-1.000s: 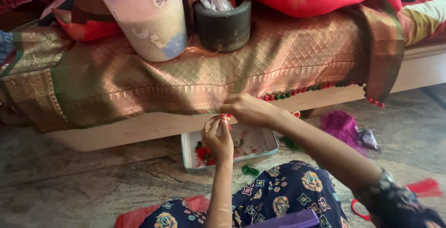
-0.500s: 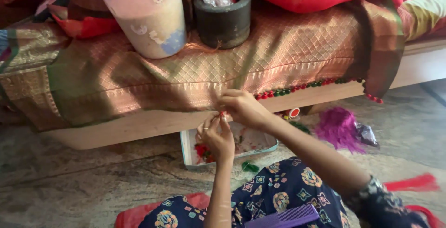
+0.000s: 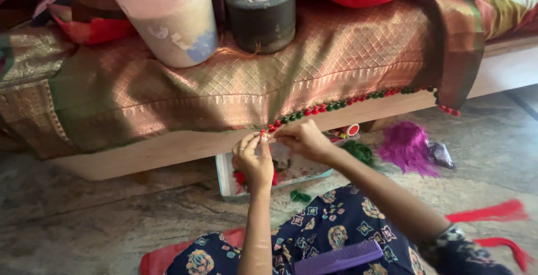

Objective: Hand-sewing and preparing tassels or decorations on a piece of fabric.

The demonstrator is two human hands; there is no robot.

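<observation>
Head view: both hands meet at the hem of a gold cloth (image 3: 314,67) draped over a bed. The left hand (image 3: 253,160) and right hand (image 3: 302,139) have fingers pinched shut on the hem's end, where a row of red and green beads (image 3: 358,98) begins; the beads run rightward from the fingers along the edge. One white tub (image 3: 168,20) and one dark pot (image 3: 262,20) stand on the cloth. On the floor lie one tray (image 3: 227,177), one purple tuft (image 3: 408,149), two red tassels (image 3: 493,212). One purple comb (image 3: 339,258) rests on the lap.
</observation>
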